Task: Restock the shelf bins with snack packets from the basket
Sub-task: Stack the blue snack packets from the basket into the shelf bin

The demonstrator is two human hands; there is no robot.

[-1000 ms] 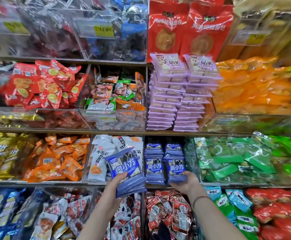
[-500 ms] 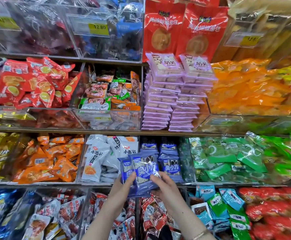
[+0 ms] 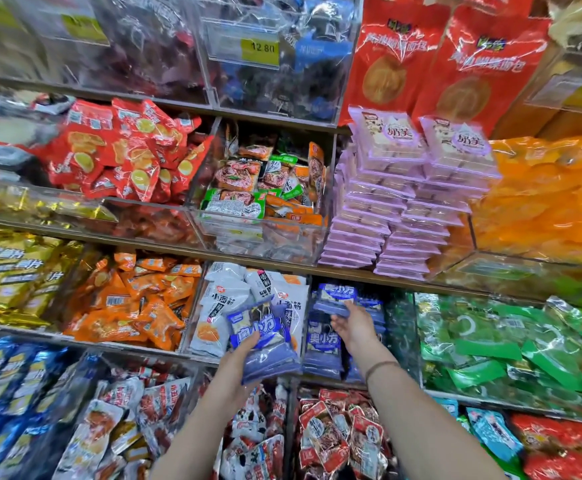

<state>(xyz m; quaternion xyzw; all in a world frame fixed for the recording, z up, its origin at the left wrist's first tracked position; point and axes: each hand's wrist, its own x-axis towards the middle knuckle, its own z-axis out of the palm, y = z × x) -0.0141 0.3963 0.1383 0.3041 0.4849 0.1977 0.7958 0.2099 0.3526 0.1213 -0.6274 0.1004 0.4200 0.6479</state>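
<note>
My left hand (image 3: 241,362) grips a stack of blue-purple snack packets (image 3: 265,344) in front of the middle shelf. My right hand (image 3: 352,327) is raised to the clear bin (image 3: 348,368) just right of it, which holds the same blue packets in stacks. Its fingers pinch one blue packet (image 3: 333,306) at the top of the left stack inside that bin. The basket is not in view.
The white-packet bin (image 3: 234,306) sits directly behind the left hand. Orange packets (image 3: 133,303) lie to the left, green packets (image 3: 511,344) to the right. Purple stacked packs (image 3: 400,209) fill the shelf above. Red packets (image 3: 338,438) fill the bins below my arms.
Half a second ago both hands met at the held stack. The right hand has since moved up and right with one packet to the blue bin. The left hand still holds the stack.
</note>
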